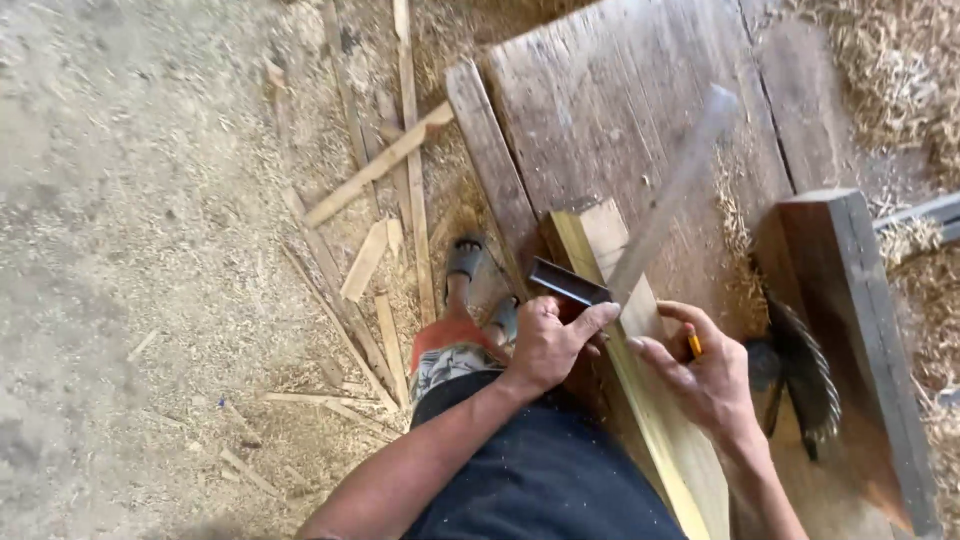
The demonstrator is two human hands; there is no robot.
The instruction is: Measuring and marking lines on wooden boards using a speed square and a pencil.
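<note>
A plank point(640, 380) lies lengthwise on the worktop point(620, 110), near its left edge. A try square point(620, 260) rests across the plank, its blade point(675, 185) reaching away over the boards. The left hand point(550, 340) sits on the square's stock; the right hand point(700, 375), holding a pencil point(694, 345), is just right of it on the plank. A circular saw blade point(805, 375) stands right of that, beside a block point(860, 330). Offcuts point(370, 180) lie on the floor point(130, 250) to the left.

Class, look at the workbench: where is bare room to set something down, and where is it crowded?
Free: the worn dark bench planks above the pale yellow-edged wooden board, left of the shavings. Crowded: near both hands, left on the metal try square, right with an orange pencil, beside the toothed circular saw blade.
</note>
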